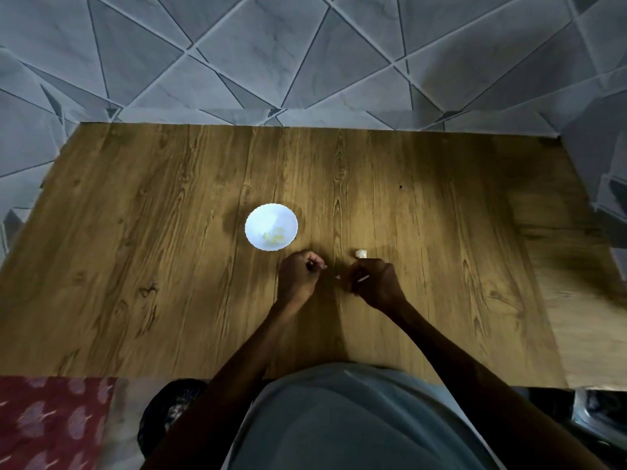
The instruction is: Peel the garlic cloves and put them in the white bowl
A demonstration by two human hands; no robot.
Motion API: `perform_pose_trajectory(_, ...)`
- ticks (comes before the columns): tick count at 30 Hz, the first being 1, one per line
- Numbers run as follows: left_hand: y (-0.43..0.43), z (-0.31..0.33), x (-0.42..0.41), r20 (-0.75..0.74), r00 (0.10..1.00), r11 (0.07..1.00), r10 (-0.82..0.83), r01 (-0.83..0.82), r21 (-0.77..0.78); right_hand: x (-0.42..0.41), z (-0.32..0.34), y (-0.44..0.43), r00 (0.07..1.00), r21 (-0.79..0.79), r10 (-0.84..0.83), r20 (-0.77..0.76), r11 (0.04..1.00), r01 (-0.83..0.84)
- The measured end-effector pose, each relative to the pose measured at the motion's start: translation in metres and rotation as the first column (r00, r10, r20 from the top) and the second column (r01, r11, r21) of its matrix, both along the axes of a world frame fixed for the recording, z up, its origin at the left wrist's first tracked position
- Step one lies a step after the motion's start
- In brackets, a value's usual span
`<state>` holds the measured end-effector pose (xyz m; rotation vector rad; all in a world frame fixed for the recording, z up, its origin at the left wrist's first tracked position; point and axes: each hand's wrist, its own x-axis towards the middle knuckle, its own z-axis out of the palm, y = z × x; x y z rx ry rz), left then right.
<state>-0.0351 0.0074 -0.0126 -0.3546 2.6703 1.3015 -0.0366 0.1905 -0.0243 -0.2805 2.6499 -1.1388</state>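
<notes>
A small white bowl (271, 218) stands on the wooden table (169, 266), with a few pale yellow peeled cloves (274, 236) at its near side. Just below and right of the bowl, my left hand (298, 278) is curled, its fingertips pinched on something small that I cannot make out. My right hand (376, 283) is curled too, pinching a thin pale sliver of garlic skin (363, 278). A white piece of garlic (361, 254) lies on the table just beyond my right hand, apart from the fingers. A tiny flake (337, 276) lies between the hands.
The table's far edge meets a grey tiled wall (305, 62). At the near left a red patterned cloth (51, 425) lies beside a dark bag (173, 412). A shiny metal object (600, 415) sits at the near right, below the table edge.
</notes>
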Motion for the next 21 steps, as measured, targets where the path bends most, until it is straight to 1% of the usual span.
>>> perform_pose_trajectory(1,-0.001,-0.002,-0.002,-0.013,1.000,1.000,-0.010,0.010,-0.023,0.003,-0.001,0.001,0.999,0.040,0.024,-0.034,0.999,-0.023)
perform_pose_trajectory(3,-0.003,-0.006,-0.005,-0.025,0.999,0.998,-0.039,0.038,-0.046,0.009,0.002,0.000,0.998,0.086,0.020,-0.059,0.996,-0.015)
perform_pose_trajectory(5,-0.004,-0.009,-0.007,-0.020,0.997,0.995,-0.075,0.074,-0.060,0.010,0.000,-0.001,0.999,0.118,0.013,-0.052,0.993,-0.007)
perform_pose_trajectory(8,-0.005,-0.009,-0.009,-0.006,0.994,0.991,-0.107,0.106,-0.086,0.010,-0.001,-0.001,1.000,0.211,0.026,-0.017,0.977,-0.022)
perform_pose_trajectory(11,-0.011,-0.010,-0.007,0.002,0.994,0.991,-0.105,0.105,-0.082,0.009,0.003,0.000,0.998,0.266,0.031,-0.061,0.964,-0.013)
perform_pose_trajectory(14,-0.017,-0.004,-0.004,-0.018,0.997,0.996,-0.078,0.077,-0.047,0.003,0.008,-0.004,0.993,0.269,0.078,-0.088,0.962,-0.052)
perform_pose_trajectory(16,-0.019,0.000,-0.003,0.001,0.998,0.998,-0.059,0.059,-0.008,-0.002,0.008,-0.010,0.992,0.280,0.096,-0.081,0.958,-0.070)
perform_pose_trajectory(19,-0.019,0.000,0.000,0.050,0.998,0.995,-0.040,0.034,0.099,-0.005,0.009,-0.020,0.995,0.295,0.074,-0.061,0.954,-0.053)
perform_pose_trajectory(21,-0.020,-0.003,0.004,0.062,0.998,0.981,-0.001,-0.011,0.195,-0.004,0.009,-0.026,0.997,0.316,0.049,-0.057,0.948,-0.028)
